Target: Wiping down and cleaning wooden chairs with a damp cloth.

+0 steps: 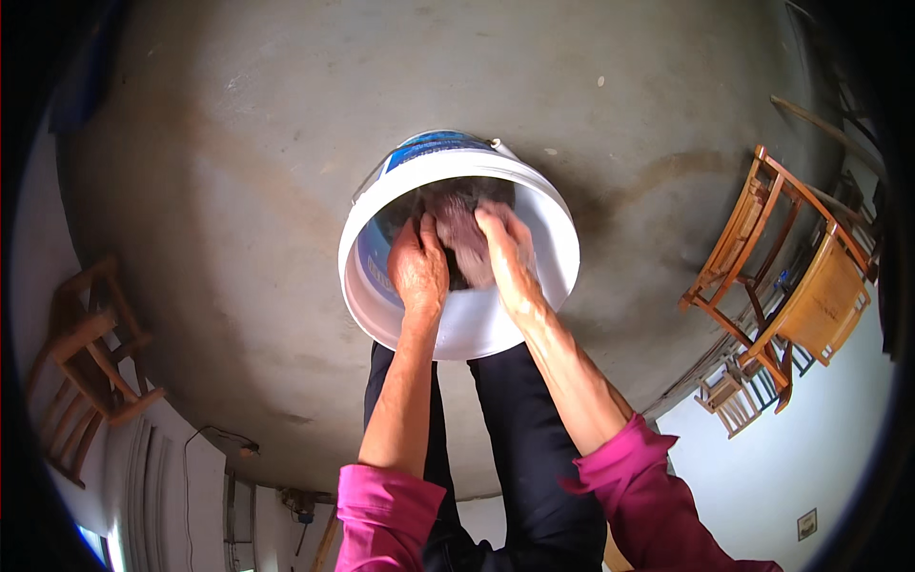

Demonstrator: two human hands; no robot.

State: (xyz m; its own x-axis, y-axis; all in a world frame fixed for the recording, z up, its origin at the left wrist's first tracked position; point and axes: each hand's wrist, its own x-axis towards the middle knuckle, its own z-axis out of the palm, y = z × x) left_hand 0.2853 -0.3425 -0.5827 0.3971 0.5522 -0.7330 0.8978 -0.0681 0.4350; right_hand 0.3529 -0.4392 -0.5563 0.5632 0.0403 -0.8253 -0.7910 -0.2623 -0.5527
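A white plastic bucket (457,343) with a blue printed outside stands on the floor before me, its wire handle folded at the far side. Both hands reach down inside it. My left hand (418,264) has its fingers against the left side of a wet, brownish-purple cloth (461,236). On the cloth's right side is my right hand (507,247), blurred, with its fingers curled towards it. Dark contents, perhaps water or more cloth, lie beneath; which it is I cannot tell.
Grey concrete floor (286,143) surrounds the bucket. Wooden chairs stand at the right (765,264) and a wooden chair (93,350) is at the left, by the wall. My legs in black trousers (529,443) are close behind the bucket. A cable (187,486) hangs at lower left.
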